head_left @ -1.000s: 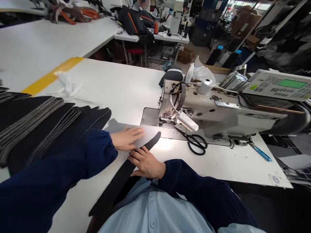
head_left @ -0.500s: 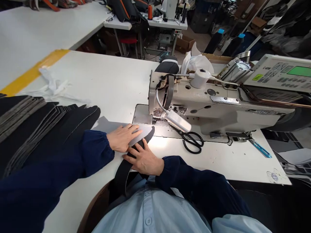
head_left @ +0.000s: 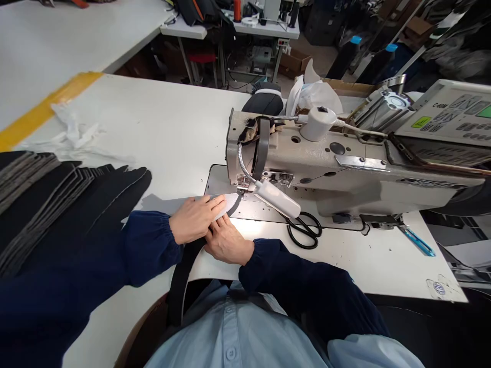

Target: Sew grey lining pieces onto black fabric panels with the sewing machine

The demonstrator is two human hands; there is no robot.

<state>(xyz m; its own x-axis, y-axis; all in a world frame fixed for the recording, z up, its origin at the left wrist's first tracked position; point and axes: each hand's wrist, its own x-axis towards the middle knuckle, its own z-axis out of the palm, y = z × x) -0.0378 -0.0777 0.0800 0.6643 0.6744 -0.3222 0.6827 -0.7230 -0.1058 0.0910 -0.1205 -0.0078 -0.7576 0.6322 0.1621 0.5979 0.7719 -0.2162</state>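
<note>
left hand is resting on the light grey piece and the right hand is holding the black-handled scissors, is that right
Not quite: the right hand is not holding the black-handled scissors. The head view shows them lying by the sewing machine, with that hand at the dark strip. The left hand is resting on the light grey piece.

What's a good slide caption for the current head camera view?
Left hand on a grey piece, right hand alongside, black strip trailing, at a sewing machine.
</note>
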